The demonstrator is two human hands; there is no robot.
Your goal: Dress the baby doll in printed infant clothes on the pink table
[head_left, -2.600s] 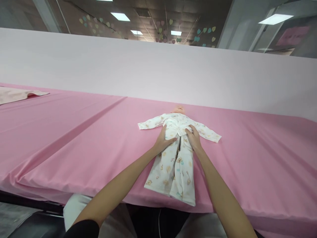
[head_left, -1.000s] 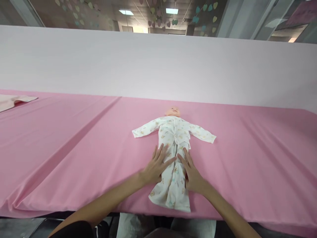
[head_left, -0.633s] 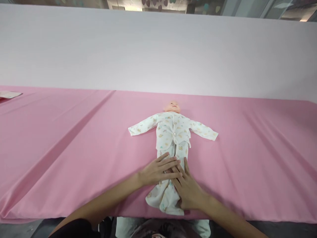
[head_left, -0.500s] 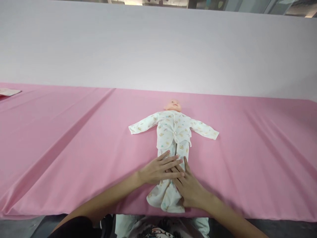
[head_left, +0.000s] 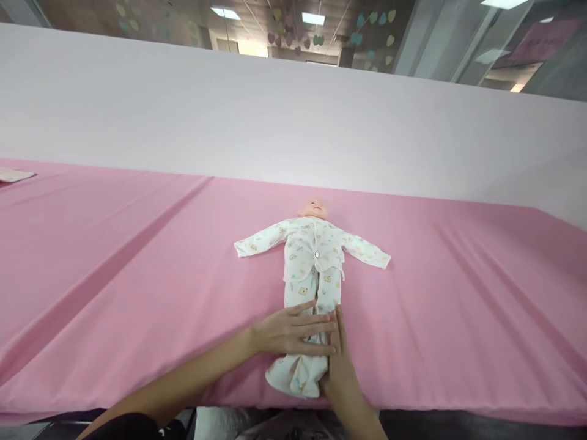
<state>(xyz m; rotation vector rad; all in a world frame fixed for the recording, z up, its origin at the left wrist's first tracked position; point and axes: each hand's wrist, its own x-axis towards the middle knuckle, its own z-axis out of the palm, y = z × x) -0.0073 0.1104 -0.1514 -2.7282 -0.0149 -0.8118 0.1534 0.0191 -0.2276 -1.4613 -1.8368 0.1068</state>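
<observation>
A big white wall (head_left: 275, 116) is standing behind a long table, and paper hearts (head_left: 318, 40) in green, blue and pink are hanging from the ceiling far behind it. A smooth pink cloth (head_left: 114, 287) is covering the table, with long folds running across it. A small pale cloth (head_left: 16, 175) is lying at the far left edge of the table. In the middle, a baby doll (head_left: 314, 209) is lying on its back with its face up. It is wearing a white baby suit (head_left: 312, 269) with tiny colored prints, and the long sleeves are stretching out to both sides. A round button (head_left: 316, 255) is sitting on the chest. The person's left hand (head_left: 293, 331) is lying open and flat across the legs of the suit, with its fingers pointing right. The right hand (head_left: 338, 366) is open too, with its fingers pointing up, and it is pressing along the right side of the legs. The two hands are touching each other, and neither one is gripping the cloth. The feet of the suit are poking out below the hands, near the table's front edge.
</observation>
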